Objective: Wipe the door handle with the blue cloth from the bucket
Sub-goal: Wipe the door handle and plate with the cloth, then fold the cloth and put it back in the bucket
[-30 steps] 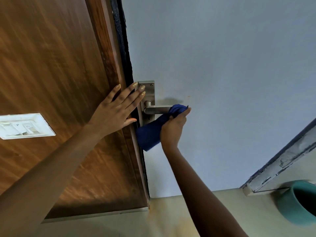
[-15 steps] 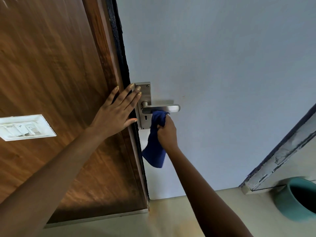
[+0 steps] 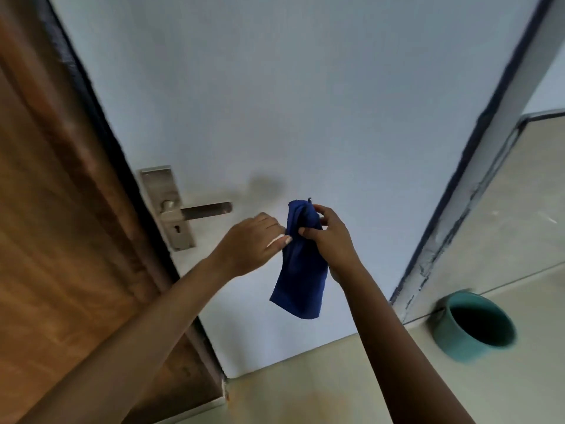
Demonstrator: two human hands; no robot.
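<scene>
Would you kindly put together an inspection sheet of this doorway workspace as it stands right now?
Surface: pale door, lever side facing the camera; beige floor below.
Job's things: metal door handle bare, nothing touching it; blue cloth hanging off to its right; teal bucket on the floor at right.
Clutter: nothing seen.
Grippers: right hand grips the cloth near its top; left hand pinches the cloth's edge.
Cables: nothing seen.
Surroundings: brown wooden panel at left; grey door frame at right, paint chipped.

Both hands, left (image 3: pixel 253 240) and right (image 3: pixel 328 237), pinch closed, fingertips nearly meeting.
</scene>
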